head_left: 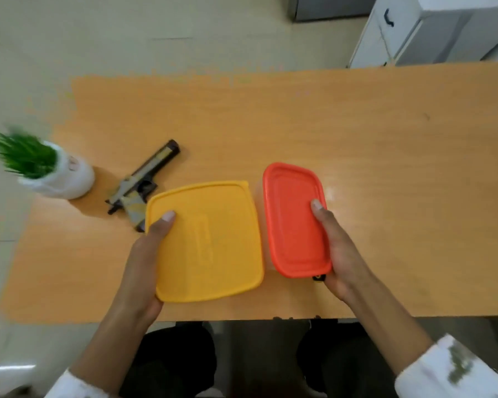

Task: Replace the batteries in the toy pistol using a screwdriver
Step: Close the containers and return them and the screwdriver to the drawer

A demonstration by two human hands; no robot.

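Observation:
The toy pistol [143,183], black with grey-yellow camouflage, lies on the wooden table [357,139] left of centre, muzzle pointing away to the upper right. Its grip is partly hidden behind a square container with a yellow lid [210,242]. My left hand [144,254] grips that container's left edge, thumb lying on the lid. Right beside it stands a narrower container with an orange-red lid [295,219]. My right hand [342,251] holds its right edge, thumb on top. No screwdriver or batteries show; the contents of both containers are hidden.
A white pot with a green grass plant [45,170] stands at the table's left edge, close to the pistol. A white cabinet [431,33] stands on the floor beyond the far right corner. My knees sit under the near table edge.

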